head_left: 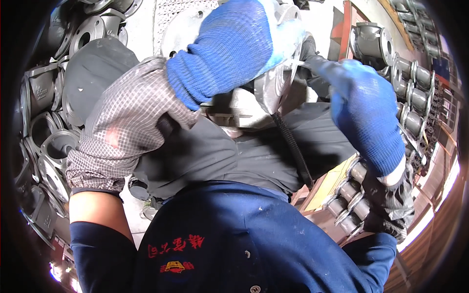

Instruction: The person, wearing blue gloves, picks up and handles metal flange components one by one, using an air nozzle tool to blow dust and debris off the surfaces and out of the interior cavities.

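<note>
My left hand [261, 41], in a blue knit glove with a pale coated palm, is closed over a grey metal piece [271, 90] with a rounded flange-like rim. Its fingertips are partly hidden, and the piece's full shape does not show. From its lower end a dark ribbed hose or strap [293, 149] runs down across my lap. My right hand [364, 100], also blue-gloved, reaches in beside the piece from the right. Motion smears its fingers, so I cannot make out whether they hold anything. Behind my left wrist is a pale round flange [183, 31] with bolt holes.
Grey flanged castings [51, 141] are piled along the left side. More castings [373, 44] stand in rows at the right, with several stacked lower right [349, 198]. A reddish upright bar [345, 29] stands at the upper right. My legs [210, 158] lie beneath my hands.
</note>
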`<action>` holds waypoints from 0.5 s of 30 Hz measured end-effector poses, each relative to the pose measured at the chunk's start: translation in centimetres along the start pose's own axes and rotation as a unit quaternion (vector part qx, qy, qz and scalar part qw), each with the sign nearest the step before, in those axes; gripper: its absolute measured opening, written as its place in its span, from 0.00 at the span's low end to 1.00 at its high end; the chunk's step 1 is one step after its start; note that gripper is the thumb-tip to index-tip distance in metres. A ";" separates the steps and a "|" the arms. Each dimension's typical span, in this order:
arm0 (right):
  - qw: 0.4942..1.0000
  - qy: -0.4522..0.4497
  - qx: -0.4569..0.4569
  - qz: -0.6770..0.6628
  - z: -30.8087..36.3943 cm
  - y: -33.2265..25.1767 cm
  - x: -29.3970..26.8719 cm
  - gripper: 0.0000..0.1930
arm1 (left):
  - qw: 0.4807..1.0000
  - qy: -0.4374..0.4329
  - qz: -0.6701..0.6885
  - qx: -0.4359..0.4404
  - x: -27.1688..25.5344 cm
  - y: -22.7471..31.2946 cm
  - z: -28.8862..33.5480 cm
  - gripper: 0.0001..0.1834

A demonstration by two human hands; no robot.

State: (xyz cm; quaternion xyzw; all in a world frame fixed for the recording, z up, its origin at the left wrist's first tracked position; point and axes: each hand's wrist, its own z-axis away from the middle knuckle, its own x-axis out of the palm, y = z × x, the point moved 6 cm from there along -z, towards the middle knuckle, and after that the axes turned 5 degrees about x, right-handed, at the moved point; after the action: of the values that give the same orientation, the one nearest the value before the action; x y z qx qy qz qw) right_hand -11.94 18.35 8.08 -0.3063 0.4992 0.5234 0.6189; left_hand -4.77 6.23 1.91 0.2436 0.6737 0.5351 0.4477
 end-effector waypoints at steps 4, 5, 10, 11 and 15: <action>0.999 0.034 -0.005 -0.030 0.2 0.0 -0.1 0.14 | 1.000 0.008 0.001 -0.020 -0.8 -1.0 0.5 0.27; 0.999 -0.019 0.011 -0.038 0.2 0.0 0.6 0.18 | 0.999 0.021 0.020 0.036 -1.0 -0.6 0.5 0.27; 0.998 0.030 -0.052 0.010 -0.7 -1.7 1.4 0.15 | 1.000 -0.010 0.010 0.018 -1.4 -0.1 0.7 0.26; 0.998 0.028 -0.055 0.007 -0.7 -1.6 2.5 0.15 | 1.000 -0.011 -0.012 -0.001 -1.4 -0.4 0.7 0.26; 0.990 0.048 -0.119 0.053 0.0 -3.0 3.1 0.14 | 0.999 0.010 -0.008 0.049 -0.5 -0.2 0.3 0.25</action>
State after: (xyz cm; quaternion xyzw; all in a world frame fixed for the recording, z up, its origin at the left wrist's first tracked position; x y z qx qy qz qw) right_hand -9.26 18.63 4.76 -0.3755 0.4776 0.5962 0.5248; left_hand -4.21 5.94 1.87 0.2547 0.7058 0.5000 0.4323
